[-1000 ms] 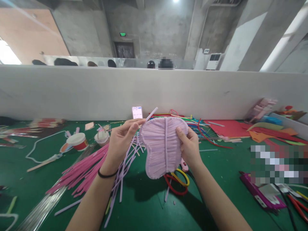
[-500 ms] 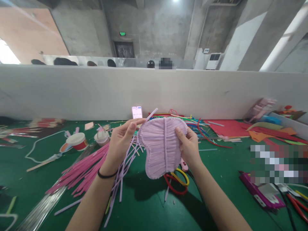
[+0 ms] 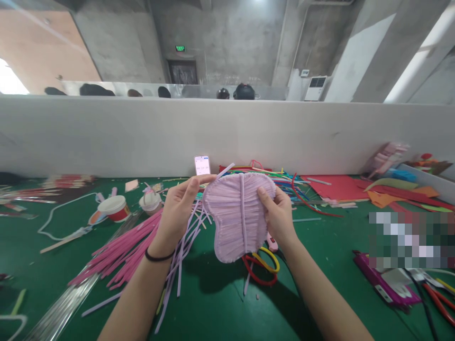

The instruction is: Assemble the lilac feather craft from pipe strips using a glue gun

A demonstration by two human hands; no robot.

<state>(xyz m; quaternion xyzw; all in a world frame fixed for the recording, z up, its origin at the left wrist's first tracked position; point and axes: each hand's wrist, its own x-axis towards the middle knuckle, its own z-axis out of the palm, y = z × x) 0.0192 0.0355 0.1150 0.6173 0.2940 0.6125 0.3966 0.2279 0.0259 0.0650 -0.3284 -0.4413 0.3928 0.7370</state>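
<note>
A lilac wing-shaped panel (image 3: pixel 229 218) made of fuzzy pipe cleaners is held up over the table, one pipe cleaner running down its middle. My right hand (image 3: pixel 279 210) pinches its right edge, thumb on the front and fingers behind. At the upper left edge, my left hand (image 3: pixel 181 206) stretches its index finger to the rim, thumb apart; its other fingers are partly hidden. A loose lilac pipe cleaner end (image 3: pixel 226 170) sticks up by that fingertip. Below the panel lie red and yellow scissor handles (image 3: pixel 261 270).
Pink pipe cleaners (image 3: pixel 122 251) and lilac ones (image 3: pixel 181 265) lie at left, near a lidded cup (image 3: pixel 119 210). A phone (image 3: pixel 202 166) leans on the white partition (image 3: pixel 142 137). Coloured sheets (image 3: pixel 337 189) lie back right; red-handled pliers (image 3: pixel 439 303) are at far right.
Almost nothing differs. The panel and both hands keep nearly the same pose, with only a tiny shift of the view.
</note>
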